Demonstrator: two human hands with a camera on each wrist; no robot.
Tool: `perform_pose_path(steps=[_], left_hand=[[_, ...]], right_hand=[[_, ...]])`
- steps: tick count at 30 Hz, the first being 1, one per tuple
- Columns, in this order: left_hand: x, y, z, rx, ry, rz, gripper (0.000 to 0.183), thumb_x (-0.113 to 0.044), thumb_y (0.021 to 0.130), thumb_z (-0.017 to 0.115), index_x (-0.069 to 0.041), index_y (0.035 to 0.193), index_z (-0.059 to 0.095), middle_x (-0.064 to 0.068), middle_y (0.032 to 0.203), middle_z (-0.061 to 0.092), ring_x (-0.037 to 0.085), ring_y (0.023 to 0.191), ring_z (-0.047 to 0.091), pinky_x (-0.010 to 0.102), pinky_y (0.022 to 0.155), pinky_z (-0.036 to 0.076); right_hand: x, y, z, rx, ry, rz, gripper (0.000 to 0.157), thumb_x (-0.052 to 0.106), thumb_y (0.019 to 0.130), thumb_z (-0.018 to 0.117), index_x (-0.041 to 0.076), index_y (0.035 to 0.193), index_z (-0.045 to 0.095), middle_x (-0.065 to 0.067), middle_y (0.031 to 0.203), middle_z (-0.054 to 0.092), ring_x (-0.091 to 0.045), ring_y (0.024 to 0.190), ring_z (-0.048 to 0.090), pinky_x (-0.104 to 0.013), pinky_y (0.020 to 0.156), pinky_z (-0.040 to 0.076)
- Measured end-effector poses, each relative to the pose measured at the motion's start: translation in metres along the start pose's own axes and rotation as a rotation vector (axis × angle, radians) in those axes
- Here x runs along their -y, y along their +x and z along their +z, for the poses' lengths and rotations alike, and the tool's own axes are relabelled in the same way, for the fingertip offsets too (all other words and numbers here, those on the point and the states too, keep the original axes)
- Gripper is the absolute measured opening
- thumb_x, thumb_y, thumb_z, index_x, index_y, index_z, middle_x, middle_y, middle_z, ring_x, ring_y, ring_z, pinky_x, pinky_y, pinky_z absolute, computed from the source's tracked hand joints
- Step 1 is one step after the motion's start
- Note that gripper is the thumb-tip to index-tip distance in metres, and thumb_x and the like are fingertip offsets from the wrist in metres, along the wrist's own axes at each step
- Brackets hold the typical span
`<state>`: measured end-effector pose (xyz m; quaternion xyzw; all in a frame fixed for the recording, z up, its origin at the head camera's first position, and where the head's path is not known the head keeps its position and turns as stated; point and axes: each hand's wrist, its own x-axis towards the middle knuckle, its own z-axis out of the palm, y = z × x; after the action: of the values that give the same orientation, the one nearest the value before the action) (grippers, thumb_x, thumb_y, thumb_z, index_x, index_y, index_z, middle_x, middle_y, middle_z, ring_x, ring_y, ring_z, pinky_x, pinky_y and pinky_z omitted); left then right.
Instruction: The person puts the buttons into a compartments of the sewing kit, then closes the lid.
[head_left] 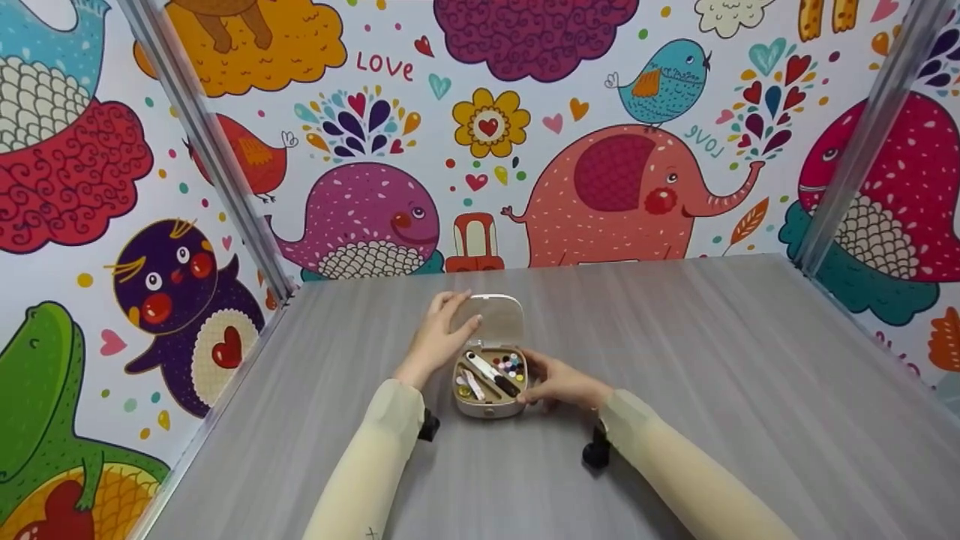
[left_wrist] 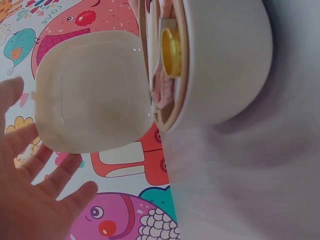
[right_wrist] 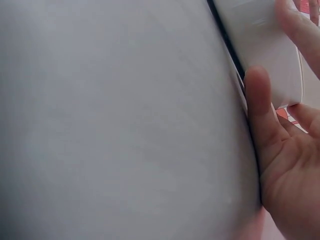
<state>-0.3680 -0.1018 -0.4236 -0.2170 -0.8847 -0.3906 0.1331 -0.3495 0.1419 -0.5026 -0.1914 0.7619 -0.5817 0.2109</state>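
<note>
A small cream sewing kit box (head_left: 472, 409) stands on the table with its lid (head_left: 501, 321) raised. Inside lie a slim white-and-black tool (head_left: 491, 373), a pinkish-white piece (head_left: 474, 384), several coloured bead-like bits (head_left: 510, 366) and a gold ring-shaped piece (left_wrist: 171, 52). My left hand (head_left: 439, 337) is at the lid's left edge; in the left wrist view its spread, fairly straight fingertips meet the rim. On the box's right side, my right hand (head_left: 559, 381) holds it between the thumb at the front corner and fingers along the side, partly hidden.
The grey wood-grain table (head_left: 660, 337) extends around the box. Printed cartoon panels (head_left: 607, 195) stand behind and at both sides, with metal posts (head_left: 217, 150) at the corners. Small black devices (head_left: 596, 450) sit at both wrists.
</note>
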Motion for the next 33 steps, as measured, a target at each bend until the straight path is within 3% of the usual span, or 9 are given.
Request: perform_pose_path(steps=[10, 17, 22, 26, 30, 33], left_hand=[[-0.007, -0.004, -0.002, -0.006, -0.020, -0.013, 0.044, -0.040, 0.095, 0.061, -0.009, 0.125, 0.059, 0.011, 0.128, 0.054, 0.029, 0.117, 0.053, 0.049, 0.100, 0.041], [-0.010, -0.008, -0.001, 0.066, -0.039, -0.055, 0.035, -0.043, 0.095, 0.060, -0.014, 0.114, 0.053, 0.014, 0.132, 0.057, 0.033, 0.119, 0.055, 0.051, 0.099, 0.041], [-0.011, -0.013, 0.001, 0.121, -0.031, -0.108, 0.029, -0.045, 0.095, 0.059, -0.020, 0.109, 0.051, 0.008, 0.114, 0.065, 0.026, 0.105, 0.062, 0.048, 0.092, 0.047], [-0.010, -0.016, 0.002, 0.137, -0.013, -0.098, 0.030, -0.045, 0.096, 0.057, -0.019, 0.111, 0.059, 0.006, 0.110, 0.067, 0.024, 0.101, 0.062, 0.047, 0.090, 0.048], [-0.009, -0.017, 0.001, 0.154, 0.006, -0.057, 0.041, -0.043, 0.097, 0.056, -0.011, 0.121, 0.065, 0.011, 0.119, 0.065, 0.030, 0.111, 0.059, 0.049, 0.096, 0.044], [-0.010, -0.017, -0.001, 0.184, 0.002, -0.064, 0.048, -0.044, 0.096, 0.057, -0.009, 0.127, 0.063, 0.012, 0.127, 0.062, 0.032, 0.119, 0.055, 0.049, 0.101, 0.040]], right_hand=[[0.001, 0.000, -0.002, -0.026, -0.057, 0.037, 0.101, 0.024, 0.078, 0.083, 0.014, 0.156, 0.019, -0.018, 0.150, 0.034, -0.016, 0.066, 0.055, -0.028, 0.056, 0.048], [-0.003, 0.001, -0.002, -0.021, -0.038, 0.046, 0.102, 0.025, 0.077, 0.083, 0.015, 0.156, 0.019, -0.016, 0.148, 0.037, -0.015, 0.069, 0.057, -0.028, 0.056, 0.049], [-0.003, 0.000, 0.001, -0.015, -0.018, 0.048, 0.103, 0.026, 0.077, 0.083, 0.017, 0.156, 0.019, -0.017, 0.146, 0.038, -0.015, 0.069, 0.059, -0.028, 0.056, 0.050], [-0.002, -0.002, 0.002, -0.005, 0.002, 0.024, 0.100, 0.020, 0.079, 0.082, 0.016, 0.156, 0.018, -0.018, 0.147, 0.038, -0.015, 0.065, 0.059, -0.028, 0.054, 0.050], [-0.003, -0.002, 0.001, 0.001, 0.018, 0.010, 0.099, 0.018, 0.080, 0.081, 0.015, 0.156, 0.018, -0.019, 0.148, 0.036, -0.014, 0.062, 0.058, -0.027, 0.053, 0.049], [-0.003, -0.001, -0.002, 0.004, 0.017, 0.007, 0.100, 0.019, 0.080, 0.081, 0.015, 0.156, 0.018, -0.019, 0.149, 0.035, -0.014, 0.062, 0.058, -0.027, 0.054, 0.050]])
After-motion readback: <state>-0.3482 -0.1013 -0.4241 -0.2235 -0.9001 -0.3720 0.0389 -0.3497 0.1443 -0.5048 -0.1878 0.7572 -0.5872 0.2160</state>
